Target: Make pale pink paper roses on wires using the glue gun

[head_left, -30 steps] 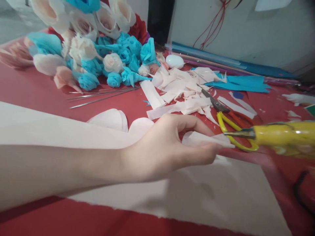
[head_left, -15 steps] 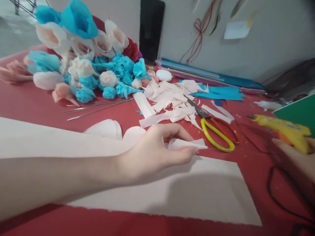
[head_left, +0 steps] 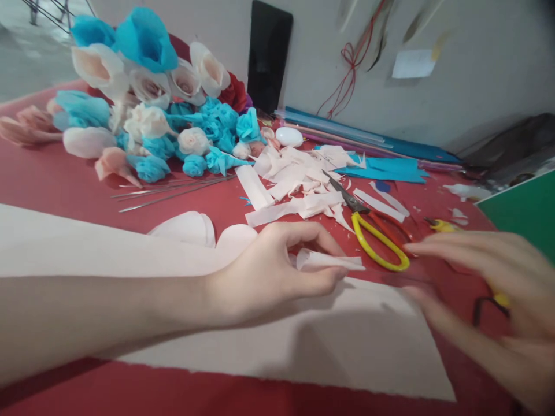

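Between the thumb and fingers of my left hand (head_left: 277,277) is a small rolled piece of pale pink paper (head_left: 323,261), its narrow end pointing right. That hand rests over a large pale paper sheet (head_left: 368,341). My right hand (head_left: 481,289) is in the air at the right, thumb and fingers spread, holding nothing. Beneath and behind it lies a yellow glue gun (head_left: 443,225), mostly hidden by the hand. Scissors (head_left: 377,237) with one yellow and one red handle lie between my hands. Rounded paper petals (head_left: 186,228) sit behind my left wrist.
Pale paper scraps (head_left: 299,173) and blue paper strips (head_left: 385,169) lie beyond the scissors. Blue, white and pink paper flowers (head_left: 147,127) are heaped at the back left, with thin wires (head_left: 173,188) before them. A black phone-like slab (head_left: 269,55) leans on the wall; a green board (head_left: 524,202) stands right.
My right hand has let go of the glue gun and moved left toward the scissors, fingers opening. My left hand keeps the rolled paper nearly in place, its roll tilting slightly.
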A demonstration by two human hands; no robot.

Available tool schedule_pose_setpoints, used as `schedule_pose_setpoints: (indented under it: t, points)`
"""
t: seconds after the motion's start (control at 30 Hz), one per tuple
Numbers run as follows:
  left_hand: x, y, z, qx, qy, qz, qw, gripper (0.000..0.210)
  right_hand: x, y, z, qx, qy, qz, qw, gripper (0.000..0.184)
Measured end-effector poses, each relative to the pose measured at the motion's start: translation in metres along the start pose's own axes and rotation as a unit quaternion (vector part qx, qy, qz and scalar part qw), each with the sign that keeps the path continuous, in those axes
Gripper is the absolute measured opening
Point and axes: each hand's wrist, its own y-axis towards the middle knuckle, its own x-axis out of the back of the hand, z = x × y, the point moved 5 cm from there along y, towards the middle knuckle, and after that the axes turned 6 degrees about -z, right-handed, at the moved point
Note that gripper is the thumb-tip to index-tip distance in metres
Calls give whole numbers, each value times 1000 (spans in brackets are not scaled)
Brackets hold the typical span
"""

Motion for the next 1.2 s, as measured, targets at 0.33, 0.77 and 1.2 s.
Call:
schedule_pose_setpoints:
  t: [0.33, 0.77, 1.2]
  points:
    - [-1, 1, -2, -40, 1, 8, 999, 10, -18, 25, 49, 23, 68, -22, 997, 11]
    - [0, 1, 0, -38, -7, 12, 999, 11, -19, 24, 51, -2, 125, -50, 991, 5]
    - [0, 2, -2, -12, -101, 29, 994, 9, -16, 7, 43, 67, 41, 12, 997, 25]
